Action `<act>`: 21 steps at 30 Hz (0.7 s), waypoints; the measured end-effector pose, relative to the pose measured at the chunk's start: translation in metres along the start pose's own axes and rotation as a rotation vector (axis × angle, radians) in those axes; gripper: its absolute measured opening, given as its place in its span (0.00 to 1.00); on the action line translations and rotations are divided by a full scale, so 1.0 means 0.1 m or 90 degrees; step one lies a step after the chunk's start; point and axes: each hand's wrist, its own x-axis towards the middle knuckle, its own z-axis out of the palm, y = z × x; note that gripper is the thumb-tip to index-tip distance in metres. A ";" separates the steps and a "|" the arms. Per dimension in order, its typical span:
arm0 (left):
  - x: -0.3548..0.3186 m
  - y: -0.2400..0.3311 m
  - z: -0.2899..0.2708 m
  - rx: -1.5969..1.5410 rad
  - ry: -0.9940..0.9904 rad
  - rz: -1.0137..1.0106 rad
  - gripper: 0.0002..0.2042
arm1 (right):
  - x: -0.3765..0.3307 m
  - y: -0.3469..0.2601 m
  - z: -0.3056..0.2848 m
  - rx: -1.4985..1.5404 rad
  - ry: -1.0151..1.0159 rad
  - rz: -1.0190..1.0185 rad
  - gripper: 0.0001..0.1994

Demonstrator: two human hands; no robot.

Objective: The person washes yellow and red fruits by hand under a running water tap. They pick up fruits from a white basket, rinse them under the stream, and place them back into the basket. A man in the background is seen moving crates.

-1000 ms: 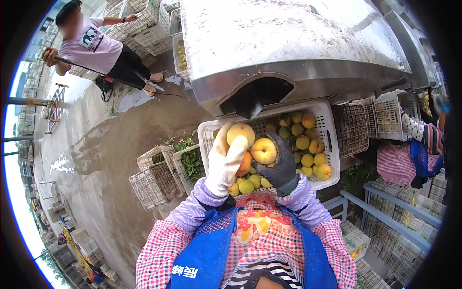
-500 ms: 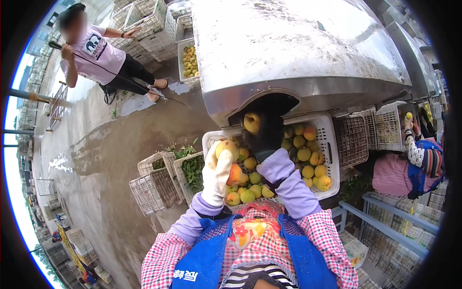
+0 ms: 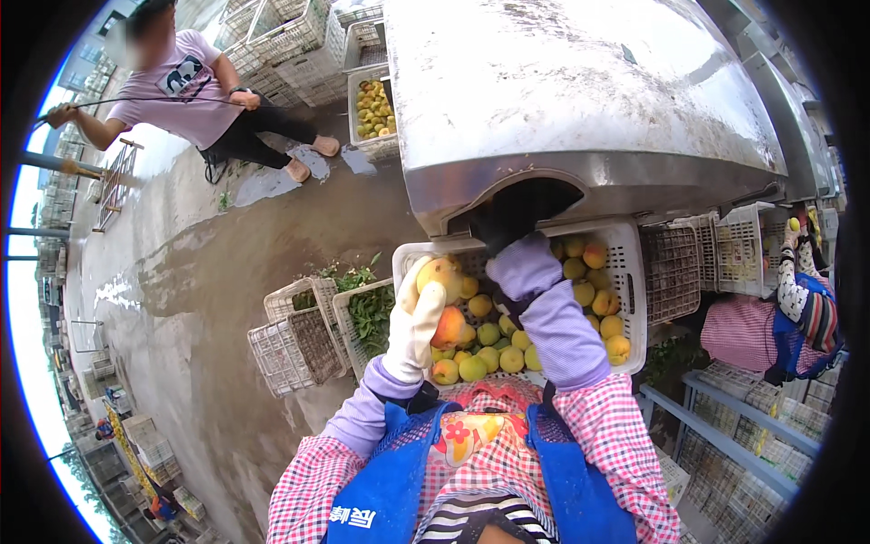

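My left hand [image 3: 413, 315], in a pale glove, is closed around a yellow peach [image 3: 439, 275] above the left end of a white plastic crate [image 3: 632, 299]. A redder peach [image 3: 448, 327] shows just below that hand; whether the hand touches it I cannot tell. My right hand [image 3: 501, 223], in a black glove, reaches into the dark arched opening of a metal machine [image 3: 580, 195]. Its fingers are lost in the dark, so any fruit in them is hidden. Several green, yellow and red peaches [image 3: 489, 334] lie in the crate beneath both arms.
Left of the crate stand plastic baskets [image 3: 299, 349], one with green leaves [image 3: 372, 317]. A person [image 3: 195, 91] holding a dark hose or cord stands on the wet floor at far left. Another worker [image 3: 797, 317] is at the right, beyond a blue rail [image 3: 743, 426].
My right hand has gone deeper into the opening, and the peach seen at it before is out of sight. The left hand keeps its peach. The standing person's arms have moved.
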 end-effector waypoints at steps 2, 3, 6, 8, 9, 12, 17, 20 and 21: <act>-0.04 0.07 -0.06 -0.046 -0.023 -0.004 0.28 | 0.07 -0.09 -0.04 0.136 -0.105 -0.010 0.41; 0.00 0.10 0.03 -0.084 -0.076 -0.017 0.28 | 0.01 -0.02 -0.26 0.204 -0.117 0.011 0.41; -0.02 0.12 0.03 -0.052 -0.094 0.077 0.27 | -0.60 -0.26 -0.73 0.395 -0.024 -0.122 0.43; -0.03 0.08 0.09 0.027 -0.121 0.123 0.27 | -0.98 -0.21 -0.68 0.374 -0.043 -0.136 0.47; -0.04 0.09 0.13 0.080 -0.137 0.135 0.26 | -1.11 -0.24 -0.66 0.491 -0.085 -0.064 0.47; -0.15 0.24 0.33 0.191 -0.115 0.179 0.23 | -1.30 -0.21 -0.69 0.682 -0.122 0.037 0.46; -0.11 0.30 0.35 0.235 -0.166 0.131 0.22 | -1.35 -0.03 -0.62 0.470 0.042 -0.146 0.46; -0.10 0.27 0.35 0.112 -0.195 -0.063 0.25 | -1.34 -0.01 -0.70 0.476 -0.017 -0.218 0.45; -0.11 0.32 0.31 0.130 -0.218 -0.070 0.26 | -1.35 -0.03 -0.74 0.524 -0.006 -0.173 0.45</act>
